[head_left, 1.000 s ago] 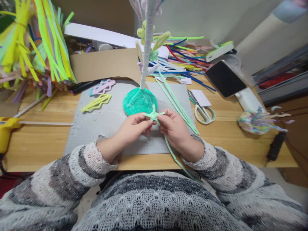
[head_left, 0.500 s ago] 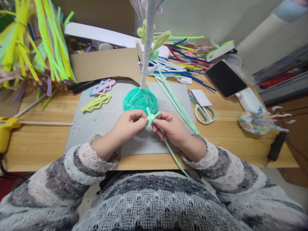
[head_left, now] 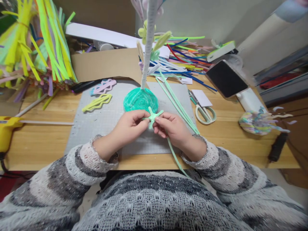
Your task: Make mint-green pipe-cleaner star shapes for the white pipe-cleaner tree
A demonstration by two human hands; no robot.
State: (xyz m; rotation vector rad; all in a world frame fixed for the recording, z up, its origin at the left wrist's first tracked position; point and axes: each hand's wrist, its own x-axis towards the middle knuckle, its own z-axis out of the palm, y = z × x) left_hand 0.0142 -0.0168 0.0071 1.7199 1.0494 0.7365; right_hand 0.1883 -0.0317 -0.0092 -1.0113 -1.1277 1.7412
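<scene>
A small mint-green star-shaped pipe-cleaner piece [head_left: 152,118] is pinched between both hands over the grey cutting mat. My left hand [head_left: 132,125] grips its left arm between thumb and fingertips. On its right side, my right hand [head_left: 172,128] holds it with thumb and forefinger, the other fingers curled. A long mint-green strand [head_left: 175,156] trails from below my right hand towards the table's front edge. Just behind the hands lies a round teal coiled base [head_left: 141,100], from which a white wrapped stem [head_left: 147,48] rises.
Several mint strands [head_left: 179,107] lie on the mat's right, beside scissors [head_left: 204,114]. Yellow [head_left: 97,102] and purple [head_left: 104,86] zigzag pieces lie left. A yellow glue gun [head_left: 7,131] is far left; a phone [head_left: 226,78] sits at right.
The star-shaped piece has turned slightly between my fingertips, its arms now more spread. Both hands have stayed almost in place, and the trailing strand has shifted a little.
</scene>
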